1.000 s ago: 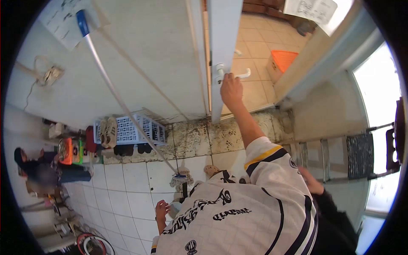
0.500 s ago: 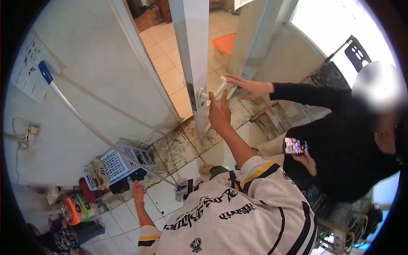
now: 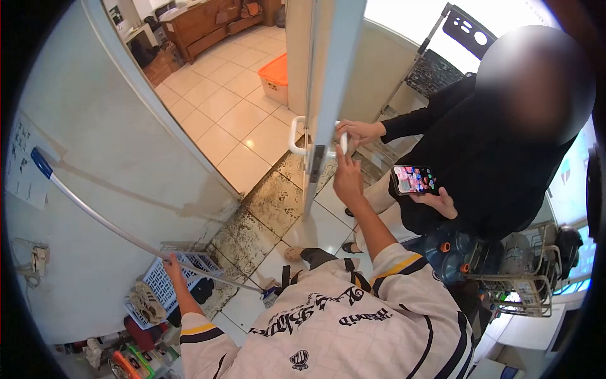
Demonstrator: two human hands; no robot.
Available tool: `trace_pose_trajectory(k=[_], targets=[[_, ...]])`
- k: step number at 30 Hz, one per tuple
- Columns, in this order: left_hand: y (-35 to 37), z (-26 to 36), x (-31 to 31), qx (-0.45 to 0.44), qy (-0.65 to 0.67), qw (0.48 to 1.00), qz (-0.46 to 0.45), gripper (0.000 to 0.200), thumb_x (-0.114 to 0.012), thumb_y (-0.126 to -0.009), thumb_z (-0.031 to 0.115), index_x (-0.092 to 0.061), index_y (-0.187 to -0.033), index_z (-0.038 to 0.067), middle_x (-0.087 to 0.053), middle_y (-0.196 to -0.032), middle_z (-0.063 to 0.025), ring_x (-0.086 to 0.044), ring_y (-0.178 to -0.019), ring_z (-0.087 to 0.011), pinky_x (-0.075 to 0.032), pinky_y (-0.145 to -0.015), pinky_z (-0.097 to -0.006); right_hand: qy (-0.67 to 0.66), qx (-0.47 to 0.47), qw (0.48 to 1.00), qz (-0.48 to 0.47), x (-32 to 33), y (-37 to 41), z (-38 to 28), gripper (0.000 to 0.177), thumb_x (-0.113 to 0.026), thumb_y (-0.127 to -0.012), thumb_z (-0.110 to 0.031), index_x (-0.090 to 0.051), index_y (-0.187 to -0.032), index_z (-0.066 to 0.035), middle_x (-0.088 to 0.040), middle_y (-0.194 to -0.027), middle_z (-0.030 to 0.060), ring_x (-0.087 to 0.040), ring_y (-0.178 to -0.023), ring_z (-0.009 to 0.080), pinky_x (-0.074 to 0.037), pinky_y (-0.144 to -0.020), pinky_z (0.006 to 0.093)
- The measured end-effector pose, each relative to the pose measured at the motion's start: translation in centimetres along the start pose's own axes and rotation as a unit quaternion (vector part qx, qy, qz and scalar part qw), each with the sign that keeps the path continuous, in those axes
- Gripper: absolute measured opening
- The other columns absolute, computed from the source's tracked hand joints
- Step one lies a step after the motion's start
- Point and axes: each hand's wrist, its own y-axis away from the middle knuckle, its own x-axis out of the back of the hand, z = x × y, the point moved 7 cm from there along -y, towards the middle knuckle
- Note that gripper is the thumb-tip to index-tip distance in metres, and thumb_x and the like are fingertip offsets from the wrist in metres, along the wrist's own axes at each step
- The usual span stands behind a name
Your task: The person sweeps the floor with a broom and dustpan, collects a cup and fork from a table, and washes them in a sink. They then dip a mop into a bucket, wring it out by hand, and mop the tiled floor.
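My left hand [image 3: 173, 270] is closed on the silver pole [image 3: 110, 222] of a long broom or mop. Its blue grip [image 3: 41, 162] leans up by the left wall, and its head [image 3: 270, 294] rests on the floor, partly hidden by my shirt. My right hand [image 3: 348, 180] reaches forward with fingers stretched out, the fingertips at the white door handle [image 3: 344, 142]. Another person's hand [image 3: 363, 131] is on the same handle from the right. The white door [image 3: 334, 69] stands ajar, edge towards me.
A person in black [image 3: 480, 164] stands at the right, holding a phone [image 3: 414, 179]. Beside them are water jugs [image 3: 445, 259] and a wire rack [image 3: 536, 278]. At lower left, a basket [image 3: 180, 271] holds shoes [image 3: 148, 302]. An orange-lidded box [image 3: 274, 79] is beyond the doorway.
The door has swung to the right, widening the doorway. My left hand has moved up onto the pole. The other person's hand has closed in on the handle.
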Motion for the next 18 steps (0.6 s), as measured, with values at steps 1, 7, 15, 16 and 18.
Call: trace_pose_trajectory(k=[1,7,15,16,18], targets=[[-1.0,-0.8,-0.4,0.017,0.003,1.0,-0.003,0.057,-0.057,-0.089,0.032,-0.033,-0.134,0.006,-0.054,-0.112,-0.0132,-0.053,-0.098,-0.0236,-0.041,-0.085,-0.0359,-0.005,-0.003,1.0,-0.005,0.6,0.3,1.1,0.068,-0.05,-0.073,0.003,-0.03,-0.137,-0.008,-0.045,-0.122,0.0228,-0.047,-0.097,0.0402,-0.046,-0.08,0.0446],[-0.1,-1.3,-2.4,-0.002,0.03,1.0,-0.009,0.032,-0.058,-0.087,0.038,-0.052,-0.081,0.006,-0.054,-0.069,-0.0029,-0.048,-0.065,-0.0132,-0.038,-0.061,-0.0326,-0.08,-0.046,0.991,0.095,2.1,3.4,5.6,0.072,-0.047,-0.073,0.003,-0.019,-0.139,0.003,-0.05,-0.116,0.0283,-0.047,-0.099,0.0449,-0.041,-0.082,0.0476],[8.3,0.4,-9.1,0.013,-0.015,1.0,0.014,0.045,-0.061,-0.084,0.044,-0.044,-0.061,0.009,-0.039,-0.049,-0.0014,-0.041,-0.044,-0.0131,-0.035,-0.046,-0.0303,-0.138,-0.223,0.962,-0.081,-6.0,12.5,7.5,0.071,-0.051,-0.079,-0.014,-0.016,-0.136,0.01,-0.042,-0.125,0.0323,-0.048,-0.112,0.0396,-0.038,-0.094,0.0431],[8.7,0.9,-9.9,-0.025,-0.027,0.999,-0.016,0.046,-0.06,-0.084,0.043,-0.041,-0.058,0.011,-0.037,-0.047,-0.0004,-0.038,-0.041,-0.0124,-0.034,-0.043,-0.0294,-0.125,-0.189,0.964,-0.14,-7.5,13.6,7.2,0.068,-0.053,-0.079,-0.016,-0.021,-0.135,0.008,-0.045,-0.123,0.0314,-0.048,-0.111,0.0394,-0.039,-0.094,0.0432],[10.8,3.4,-11.6,-0.086,-0.022,0.993,-0.076,0.048,-0.059,-0.086,0.041,-0.039,-0.054,0.011,-0.035,-0.044,0.0005,-0.036,-0.039,-0.011,-0.032,-0.04,-0.029,-0.097,-0.119,0.956,-0.252,-10.8,15.0,6.7,0.063,-0.055,-0.08,-0.022,-0.032,-0.132,0.006,-0.049,-0.119,0.0297,-0.05,-0.11,0.0389,-0.04,-0.093,0.0433]])
